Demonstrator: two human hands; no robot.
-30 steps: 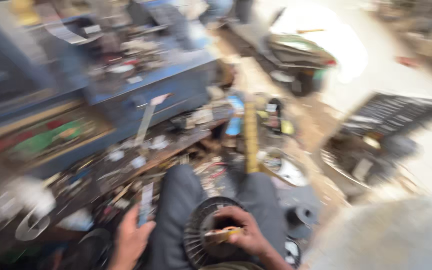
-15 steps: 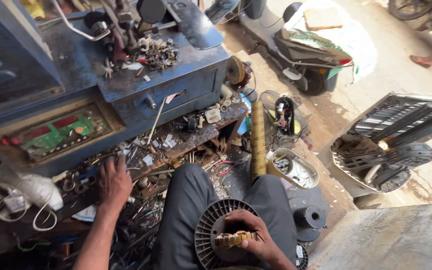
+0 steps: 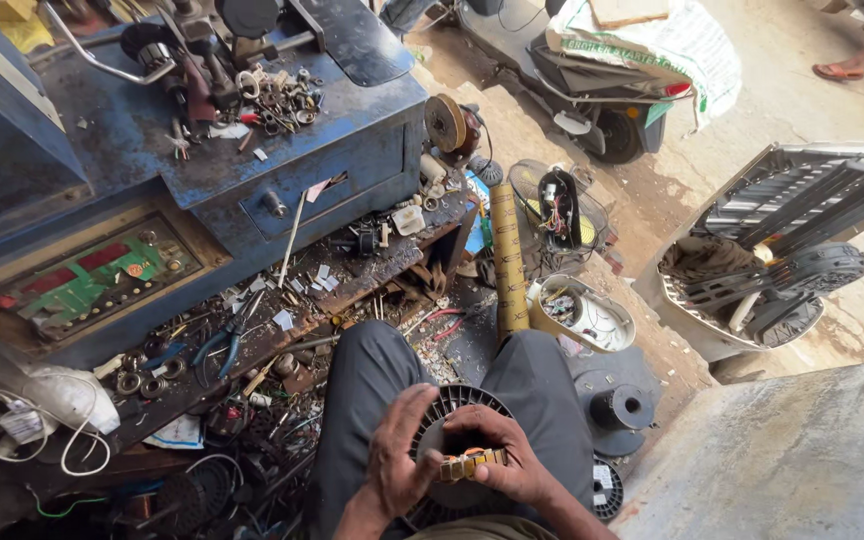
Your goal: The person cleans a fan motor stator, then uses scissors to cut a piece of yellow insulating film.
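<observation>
A round black finned motor part (image 3: 447, 405) rests on my lap between my knees. My left hand (image 3: 397, 455) lies on its left side with the fingers curled over the rim. My right hand (image 3: 502, 460) grips its centre, where a small brass-coloured wound piece (image 3: 470, 465) shows under the fingers. Both hands are on the same part, close together at the bottom middle of the view.
A blue metal machine (image 3: 252, 150) with loose rings and scraps stands ahead on the left. Pliers (image 3: 222, 340) and small parts litter the low shelf. A yellow cardboard tube (image 3: 508, 260), fan parts (image 3: 557, 210), a black spool (image 3: 620, 408) and a concrete slab (image 3: 792, 460) lie on the right.
My left hand came back from the cluttered shelf on the left and now rests on the black finned part. My right hand stayed on it.
</observation>
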